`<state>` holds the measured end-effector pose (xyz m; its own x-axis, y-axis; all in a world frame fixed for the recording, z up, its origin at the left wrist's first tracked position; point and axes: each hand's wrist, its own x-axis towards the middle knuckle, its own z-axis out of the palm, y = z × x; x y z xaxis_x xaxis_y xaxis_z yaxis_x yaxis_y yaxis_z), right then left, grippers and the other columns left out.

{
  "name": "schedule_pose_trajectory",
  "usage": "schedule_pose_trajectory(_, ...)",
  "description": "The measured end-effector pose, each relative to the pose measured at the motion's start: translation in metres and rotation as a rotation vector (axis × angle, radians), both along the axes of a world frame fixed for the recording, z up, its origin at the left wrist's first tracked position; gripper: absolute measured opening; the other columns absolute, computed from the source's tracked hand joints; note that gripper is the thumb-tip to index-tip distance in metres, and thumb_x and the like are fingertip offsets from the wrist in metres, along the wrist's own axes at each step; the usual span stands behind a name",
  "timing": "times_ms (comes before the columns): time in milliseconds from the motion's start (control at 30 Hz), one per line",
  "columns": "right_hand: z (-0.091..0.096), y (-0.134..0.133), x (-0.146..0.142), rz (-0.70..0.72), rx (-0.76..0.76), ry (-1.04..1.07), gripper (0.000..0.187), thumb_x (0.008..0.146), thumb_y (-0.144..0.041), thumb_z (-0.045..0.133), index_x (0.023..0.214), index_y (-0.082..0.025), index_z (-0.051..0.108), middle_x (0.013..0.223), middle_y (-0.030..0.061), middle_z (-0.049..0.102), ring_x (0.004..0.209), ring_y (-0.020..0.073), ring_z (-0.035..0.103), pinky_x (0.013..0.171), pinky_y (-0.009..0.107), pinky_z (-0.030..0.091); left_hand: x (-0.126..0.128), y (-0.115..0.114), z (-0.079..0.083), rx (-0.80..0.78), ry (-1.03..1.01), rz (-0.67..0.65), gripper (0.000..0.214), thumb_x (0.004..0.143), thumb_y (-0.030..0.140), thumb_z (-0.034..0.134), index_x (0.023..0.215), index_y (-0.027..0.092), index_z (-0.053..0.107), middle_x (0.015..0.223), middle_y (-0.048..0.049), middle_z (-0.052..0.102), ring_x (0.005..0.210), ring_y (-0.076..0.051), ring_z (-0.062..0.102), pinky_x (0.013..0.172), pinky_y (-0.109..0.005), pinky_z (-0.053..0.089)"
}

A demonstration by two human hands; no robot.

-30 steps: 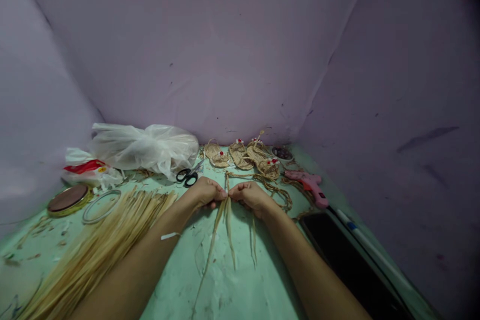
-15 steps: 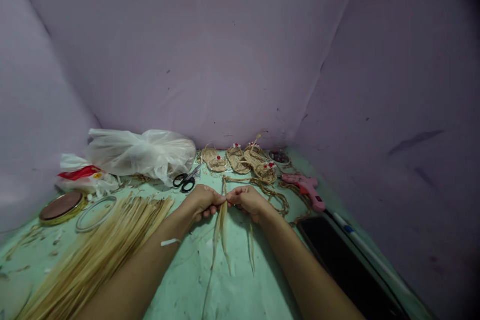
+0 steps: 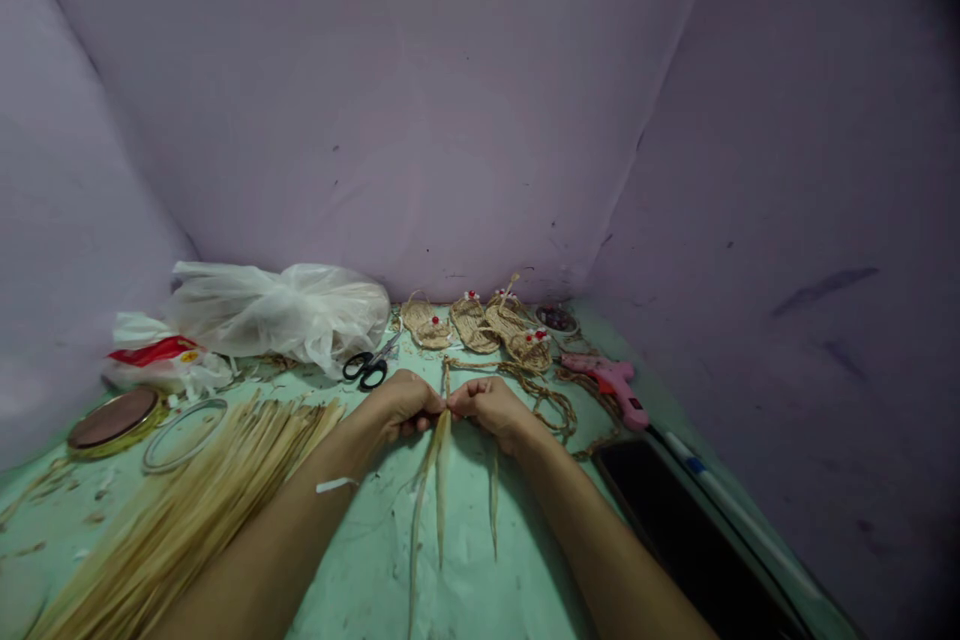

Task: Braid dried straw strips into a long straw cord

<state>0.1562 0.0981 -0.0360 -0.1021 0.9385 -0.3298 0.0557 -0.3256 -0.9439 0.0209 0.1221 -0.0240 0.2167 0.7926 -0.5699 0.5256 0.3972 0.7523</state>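
My left hand (image 3: 406,406) and my right hand (image 3: 491,409) meet at the middle of the table, both pinching a braid of pale dried fibre strands (image 3: 444,440). Loose ends of the strands hang toward me below the fingers, one of them under my right hand. Beyond the fingertips the finished braided cord (image 3: 480,363) runs away and bends right into a loose coil (image 3: 555,400). Just behind my left hand lie black-handled scissors (image 3: 367,369). The exact crossing of strands is hidden between my fingers.
Left: a bundle of flat fibre strands (image 3: 202,510), a tape ring (image 3: 184,435), a round tin (image 3: 116,420), plastic bags (image 3: 292,315). At the back, small woven slippers with red beads (image 3: 474,325) and a bead dish (image 3: 556,320). Right: a pink glue gun (image 3: 611,380) and a dark phone-like slab (image 3: 682,530).
Both hands keep their pinch near the same spot. The hanging strands have shifted, lying closer together and straighter beneath the fingers. The view has tilted slightly.
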Motion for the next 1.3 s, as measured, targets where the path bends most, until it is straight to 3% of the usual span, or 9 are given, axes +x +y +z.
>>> schedule_pose_trajectory(233, 0.005, -0.003, -0.002, -0.009, 0.001, 0.000, 0.006, 0.053, -0.007, 0.052, 0.049, -0.010, 0.055, 0.040, -0.0037, 0.050, 0.036, 0.0027, 0.031, 0.039, 0.018, 0.019, 0.002, 0.006, -0.002, -0.075, 0.055, 0.080, 0.012, 0.056, 0.022, 0.053, 0.049, 0.012, 0.051, 0.030, 0.0035, 0.034, 0.027, -0.005, 0.024, 0.034, -0.020, 0.011)
schedule_pose_trajectory(500, 0.003, -0.001, 0.003, 0.008, -0.067, 0.021, 0.007, 0.054, -0.009, 0.049, 0.053, -0.011, 0.056, 0.038, -0.0044, 0.046, 0.031, 0.0024, 0.025, 0.033, 0.018, 0.012, 0.005, 0.002, -0.003, -0.277, -0.177, 0.110, 0.016, 0.058, 0.024, 0.057, 0.052, 0.011, 0.051, 0.036, 0.0059, 0.033, 0.029, -0.001, 0.020, 0.034, -0.016, 0.007)
schedule_pose_trajectory(567, 0.002, -0.001, 0.003, -0.004, -0.086, 0.012, 0.008, 0.054, -0.008, 0.050, 0.056, -0.011, 0.057, 0.037, -0.0050, 0.045, 0.030, 0.0025, 0.026, 0.033, 0.018, 0.012, 0.007, 0.000, -0.003, -0.224, -0.169, 0.141, 0.019, 0.059, 0.024, 0.056, 0.048, 0.012, 0.046, 0.034, 0.0055, 0.034, 0.028, -0.001, 0.022, 0.034, -0.017, 0.009)
schedule_pose_trajectory(733, 0.005, -0.001, 0.006, 0.040, -0.106, 0.060, 0.011, 0.056, -0.011, 0.051, 0.059, -0.009, 0.061, 0.043, -0.0026, 0.052, 0.031, 0.0010, 0.023, 0.032, 0.017, 0.011, 0.011, -0.007, 0.000, 0.144, -0.026, 0.147, 0.021, 0.053, 0.022, 0.063, 0.046, 0.013, 0.045, 0.031, 0.0057, 0.035, 0.028, -0.003, 0.025, 0.033, -0.019, 0.012)
schedule_pose_trajectory(800, 0.005, 0.000, 0.008, 0.053, -0.110, 0.090, 0.011, 0.056, -0.011, 0.051, 0.059, -0.009, 0.061, 0.040, -0.0038, 0.048, 0.030, 0.0009, 0.022, 0.032, 0.017, 0.009, 0.011, -0.010, 0.003, 0.185, 0.003, 0.145, 0.019, 0.053, 0.023, 0.064, 0.050, 0.014, 0.047, 0.031, 0.0061, 0.036, 0.029, -0.004, 0.026, 0.033, -0.019, 0.013)
schedule_pose_trajectory(967, 0.004, 0.000, 0.009, 0.083, -0.105, 0.124, 0.010, 0.055, -0.011, 0.049, 0.057, -0.010, 0.059, 0.043, -0.0019, 0.052, 0.030, 0.0010, 0.024, 0.033, 0.018, 0.008, 0.014, -0.013, 0.008, 0.017, -0.144, 0.034, 0.018, 0.064, 0.029, 0.056, 0.058, 0.013, 0.050, 0.043, 0.0028, 0.048, 0.029, -0.003, 0.031, 0.033, -0.018, 0.016)
schedule_pose_trajectory(1167, 0.001, 0.000, 0.007, 0.076, -0.082, 0.065, 0.005, 0.056, -0.012, 0.051, 0.052, -0.012, 0.054, 0.034, -0.0065, 0.042, 0.030, 0.0011, 0.021, 0.035, 0.019, 0.009, 0.005, -0.005, 0.000, -0.099, -0.112, 0.003, 0.027, 0.059, 0.038, 0.062, 0.060, 0.012, 0.054, 0.039, 0.0061, 0.041, 0.029, -0.001, 0.025, 0.034, -0.017, 0.012)
schedule_pose_trajectory(1300, -0.001, 0.000, 0.006, 0.108, -0.043, 0.056, 0.005, 0.056, -0.016, 0.054, 0.054, -0.011, 0.054, 0.039, -0.0034, 0.050, 0.032, 0.0024, 0.028, 0.037, 0.019, 0.012, 0.002, -0.002, -0.001, -0.127, -0.149, -0.042, 0.028, 0.058, 0.038, 0.063, 0.062, 0.011, 0.055, 0.043, 0.0041, 0.047, 0.030, 0.000, 0.023, 0.035, -0.017, 0.011)
